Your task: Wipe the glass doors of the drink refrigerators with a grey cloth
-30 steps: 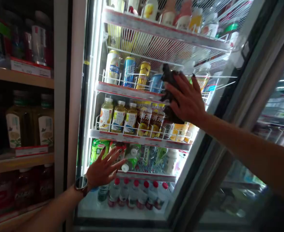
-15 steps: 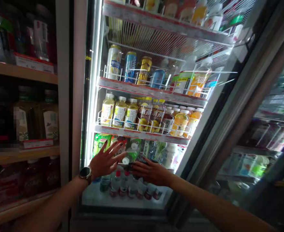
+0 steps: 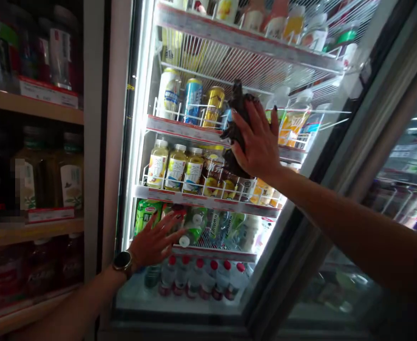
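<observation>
My right hand (image 3: 260,142) presses a crumpled dark cloth (image 3: 237,128) against what appears to be the fridge's glass door, in front of the can and bottled-tea shelves. Its fingers are stretched over the cloth and partly overlap it. Lower and to the left, my left hand (image 3: 157,241) is spread with fingers apart and holds nothing; a round watch (image 3: 122,260) is on its wrist. It is in front of the lower shelf, near a green pack (image 3: 147,215) and green-tinted bottles (image 3: 196,222). Whether its palm touches the glass I cannot tell.
Behind the glass stand cans (image 3: 193,100), tea bottles (image 3: 158,163) and red-capped water bottles (image 3: 213,279) on lit shelves. A wooden shelf (image 3: 34,106) with drinks is at the left. A dark door frame (image 3: 329,189) slants along the right, with another fridge beyond.
My right hand has moved up and to the right, from beside my left hand to the can shelf's level, with the dark cloth now plainly visible under it. My left hand has barely moved.
</observation>
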A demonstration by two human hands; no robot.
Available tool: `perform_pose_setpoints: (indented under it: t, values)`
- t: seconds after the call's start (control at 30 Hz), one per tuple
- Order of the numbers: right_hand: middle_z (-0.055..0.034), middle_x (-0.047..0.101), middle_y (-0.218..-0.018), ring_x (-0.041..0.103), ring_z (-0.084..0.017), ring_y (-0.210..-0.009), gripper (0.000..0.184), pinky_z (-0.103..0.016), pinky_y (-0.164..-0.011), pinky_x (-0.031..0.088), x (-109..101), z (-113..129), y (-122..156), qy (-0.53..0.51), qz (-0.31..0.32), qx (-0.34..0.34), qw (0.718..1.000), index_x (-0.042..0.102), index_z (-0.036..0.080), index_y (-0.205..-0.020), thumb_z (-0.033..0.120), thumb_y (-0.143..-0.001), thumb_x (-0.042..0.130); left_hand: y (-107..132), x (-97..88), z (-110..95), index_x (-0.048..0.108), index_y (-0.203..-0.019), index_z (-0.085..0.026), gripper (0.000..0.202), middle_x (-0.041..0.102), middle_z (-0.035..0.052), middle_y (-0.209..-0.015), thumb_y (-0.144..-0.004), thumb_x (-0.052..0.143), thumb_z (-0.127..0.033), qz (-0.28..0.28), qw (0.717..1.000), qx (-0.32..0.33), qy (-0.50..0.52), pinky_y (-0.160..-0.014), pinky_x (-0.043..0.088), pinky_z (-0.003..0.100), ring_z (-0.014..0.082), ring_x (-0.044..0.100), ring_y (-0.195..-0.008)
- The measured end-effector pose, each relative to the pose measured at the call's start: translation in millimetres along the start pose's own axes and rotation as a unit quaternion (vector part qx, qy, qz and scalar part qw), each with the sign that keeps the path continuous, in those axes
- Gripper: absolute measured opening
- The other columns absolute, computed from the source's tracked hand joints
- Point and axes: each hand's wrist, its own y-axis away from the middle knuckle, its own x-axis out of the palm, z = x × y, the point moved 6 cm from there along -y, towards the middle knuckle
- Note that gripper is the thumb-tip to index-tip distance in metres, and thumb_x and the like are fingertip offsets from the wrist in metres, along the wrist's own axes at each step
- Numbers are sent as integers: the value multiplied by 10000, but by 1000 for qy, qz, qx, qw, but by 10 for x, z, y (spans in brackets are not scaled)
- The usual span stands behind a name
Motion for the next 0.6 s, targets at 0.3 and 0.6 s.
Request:
perform_pose_setpoints:
  t: [0.3,0.6]
  values:
    - [-93,297,-1743,271,-314,-1617,811,-615,-1316,171,432,1285,958,-31,69,-73,994,146,297,-1697,345,-988,535,23,34,-5,451,-1584,-328,716,450,58,-1652,-907,680,-359,4,1000,3,-17,-1358,86,567,282,278,-1612]
    - [-22,450,-1673,336,-215,-1585,679,-515,-1329,206,353,1077,1246,-33,170,-400,900,426,274,-1590,300,-939,616,30,0,6,498,-1552,-316,671,492,76,-1621,-904,672,-328,-13,1000,-2,4,-1351,120,561,278,336,-1588]
